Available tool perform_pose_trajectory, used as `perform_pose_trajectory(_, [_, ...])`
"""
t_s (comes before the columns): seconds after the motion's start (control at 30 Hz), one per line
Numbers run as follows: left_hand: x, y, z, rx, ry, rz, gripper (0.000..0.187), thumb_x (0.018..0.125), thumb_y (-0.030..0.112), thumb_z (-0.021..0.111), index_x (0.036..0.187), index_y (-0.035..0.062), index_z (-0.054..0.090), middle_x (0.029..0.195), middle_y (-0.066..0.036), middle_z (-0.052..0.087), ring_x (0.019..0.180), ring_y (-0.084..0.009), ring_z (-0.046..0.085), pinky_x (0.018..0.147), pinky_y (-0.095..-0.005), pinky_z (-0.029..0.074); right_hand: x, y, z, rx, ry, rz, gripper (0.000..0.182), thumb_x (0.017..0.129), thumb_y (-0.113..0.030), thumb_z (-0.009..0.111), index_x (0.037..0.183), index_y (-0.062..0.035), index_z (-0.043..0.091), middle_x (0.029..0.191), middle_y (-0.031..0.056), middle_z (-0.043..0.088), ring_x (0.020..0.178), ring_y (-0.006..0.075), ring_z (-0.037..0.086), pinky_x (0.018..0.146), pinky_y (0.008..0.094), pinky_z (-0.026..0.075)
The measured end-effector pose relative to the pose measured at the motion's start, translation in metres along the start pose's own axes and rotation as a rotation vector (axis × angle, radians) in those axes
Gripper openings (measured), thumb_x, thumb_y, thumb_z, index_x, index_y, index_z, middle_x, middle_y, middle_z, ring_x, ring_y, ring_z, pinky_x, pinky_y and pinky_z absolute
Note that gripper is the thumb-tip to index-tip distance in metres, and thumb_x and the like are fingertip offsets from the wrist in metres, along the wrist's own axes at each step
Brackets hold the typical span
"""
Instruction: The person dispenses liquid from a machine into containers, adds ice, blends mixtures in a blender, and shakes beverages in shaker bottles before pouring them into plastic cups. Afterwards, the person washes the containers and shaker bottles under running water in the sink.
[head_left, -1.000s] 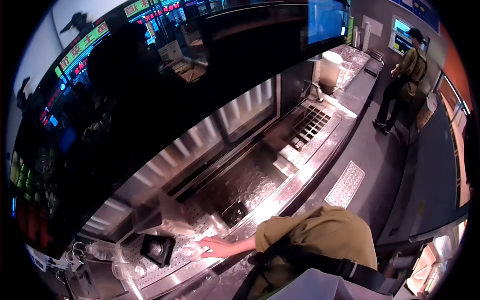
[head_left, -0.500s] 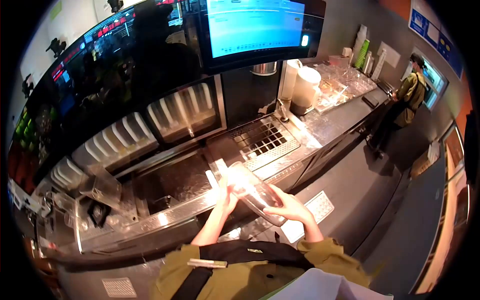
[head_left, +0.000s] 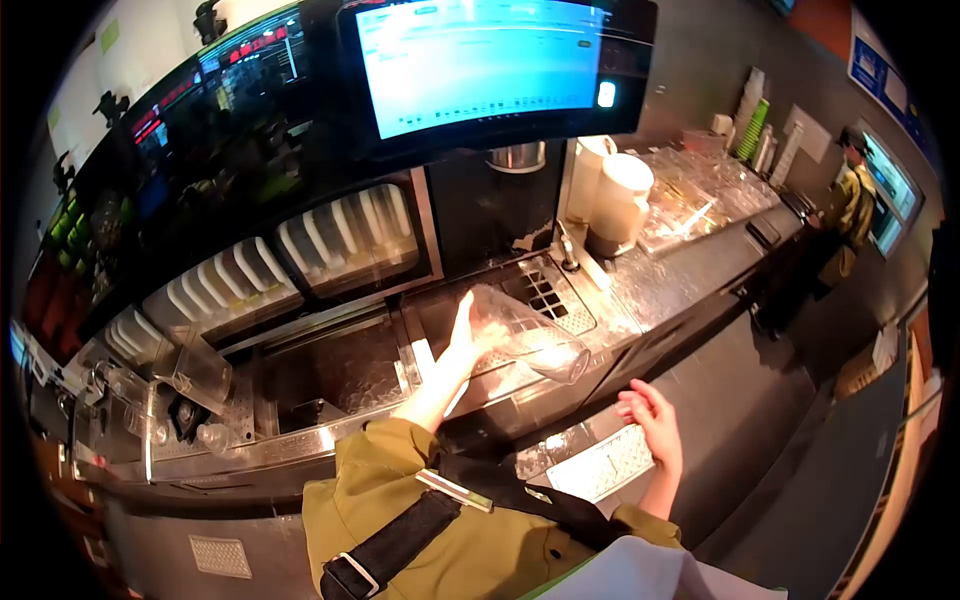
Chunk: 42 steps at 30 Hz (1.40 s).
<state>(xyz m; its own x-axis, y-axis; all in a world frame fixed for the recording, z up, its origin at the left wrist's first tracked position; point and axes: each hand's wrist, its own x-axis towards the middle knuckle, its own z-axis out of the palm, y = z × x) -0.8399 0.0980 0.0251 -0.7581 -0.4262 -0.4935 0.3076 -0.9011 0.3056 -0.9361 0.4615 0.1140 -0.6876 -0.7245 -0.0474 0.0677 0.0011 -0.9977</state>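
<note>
My left hand point(head_left: 462, 348) grips a clear plastic jug point(head_left: 535, 338) near its left end. The jug lies tilted in the air above the counter's front edge, its rounded end pointing down and to the right. Bright glare hides part of its side and what may be in it. My right hand point(head_left: 652, 428) hangs apart from the jug, lower and to the right, with fingers loosely bent and nothing visible in them. Behind the jug is a perforated metal drain tray with a dark grid point(head_left: 545, 292).
A sunken basin point(head_left: 330, 365) lies left of the jug, with clear containers point(head_left: 200, 370) beyond it. A lit screen point(head_left: 480, 70) overhangs the counter. A large white-lidded container point(head_left: 620, 205) stands to the right. Another person point(head_left: 845, 215) stands farther along the counter.
My right hand has let go of the jug and dropped down to the right. My left hand keeps the jug, now farther over the counter. The view has shifted slightly.
</note>
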Motion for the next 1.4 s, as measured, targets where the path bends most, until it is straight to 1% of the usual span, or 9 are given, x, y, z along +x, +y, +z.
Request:
perform_pose_trajectory(0.13, [-0.024,0.038,0.095,0.476,-0.059,0.562,0.029,0.074,0.033,0.071,0.087,0.0141,0.053,0.058,0.005,0.046,0.045,-0.0083,0.041,0.039,-0.0208,0.032,0.083,-0.033,-0.009,-0.065,0.055,-0.174,0.036,0.090,-0.016,0.050,0.121,0.0016,0.045,0.099,0.0112,0.061,0.078,0.0152,0.060,0.067,0.0243,0.047])
perform_pose_trajectory(0.33, [0.026,0.074,0.156,0.914,-0.334,0.709,0.113,0.062,0.005,0.079,0.138,0.0120,-0.004,0.111,-0.017,0.053,0.096,-0.0219,0.058,0.084,-0.0364,0.047,0.193,-0.093,0.027,0.046,0.003,-0.381,0.040,0.088,-0.012,0.053,0.124,0.0011,0.042,0.100,0.0115,0.060,0.079,0.0135,0.060,0.069,0.0236,0.047])
perform_pose_trajectory(0.5, [0.105,0.092,0.181,1.092,-0.277,1.080,0.109,0.062,0.000,0.077,0.134,0.0069,-0.004,0.117,-0.019,0.050,0.103,-0.0271,0.054,0.086,-0.0389,0.047,0.246,-0.135,0.060,-0.139,0.169,-0.833,0.038,0.082,-0.005,0.058,0.117,0.0016,0.044,0.109,0.0118,0.056,0.098,0.0186,0.056,0.084,0.0306,0.045])
perform_pose_trajectory(0.63, [0.083,0.079,0.200,0.943,-0.345,0.893,0.106,0.062,0.005,0.078,0.132,0.0058,-0.001,0.124,-0.020,0.042,0.111,-0.0314,0.048,0.092,-0.0410,0.041,0.274,-0.211,0.072,-0.462,0.315,-1.402,0.035,0.072,-0.004,0.061,0.104,-0.0023,0.045,0.124,0.0176,0.048,0.119,0.0309,0.040,0.098,0.0396,0.031])
perform_pose_trajectory(0.9, [0.105,0.073,0.200,1.061,-0.225,1.246,0.100,0.059,0.013,0.079,0.130,0.0026,0.010,0.119,-0.018,0.043,0.113,-0.0287,0.045,0.095,-0.0396,0.037,0.327,-0.264,0.111,-0.492,0.382,-1.632,0.031,0.069,-0.015,0.065,0.085,-0.0048,0.041,0.124,0.0152,0.049,0.124,0.0366,0.031,0.100,0.0452,0.024])
perform_pose_trajectory(1.13, [0.134,0.085,0.194,1.190,-0.014,1.315,0.091,0.053,0.022,0.082,0.119,0.0009,0.022,0.115,-0.020,0.038,0.110,-0.0326,0.042,0.093,-0.0402,0.036,0.286,-0.245,0.107,-0.235,0.339,-1.528,0.022,0.074,-0.009,0.059,0.086,-0.0036,0.042,0.117,0.0131,0.054,0.119,0.0335,0.038,0.100,0.0434,0.026])
perform_pose_trajectory(1.27, [0.118,0.081,0.197,1.367,0.092,1.440,0.085,0.054,0.022,0.081,0.114,0.0019,0.024,0.115,-0.020,0.039,0.110,-0.0332,0.042,0.093,-0.0406,0.036,0.294,-0.068,0.088,-0.184,0.041,-1.424,0.027,0.069,0.000,0.051,0.095,-0.0012,0.044,0.110,0.0170,0.054,0.105,0.0325,0.048,0.095,0.0422,0.035])
perform_pose_trajectory(1.33, [0.115,0.081,0.198,1.265,0.022,1.439,0.084,0.055,0.022,0.080,0.114,0.0022,0.024,0.115,-0.020,0.038,0.109,-0.0329,0.043,0.092,-0.0409,0.036,0.263,0.041,0.087,-0.369,-0.147,-0.751,0.069,0.073,-0.013,0.062,0.131,0.0018,0.028,0.135,0.0232,0.030,0.119,0.0364,0.036,0.099,0.0452,0.030])
perform_pose_trajectory(1.4, [0.109,0.079,0.201,1.181,-0.021,1.397,0.083,0.055,0.022,0.080,0.114,0.0024,0.024,0.116,-0.020,0.038,0.110,-0.0326,0.043,0.092,-0.0411,0.036,0.235,0.127,0.068,-0.685,-0.104,-0.579,0.073,0.074,-0.021,0.064,0.132,0.0030,0.026,0.139,0.0252,0.021,0.126,0.0400,0.023,0.104,0.0480,0.019])
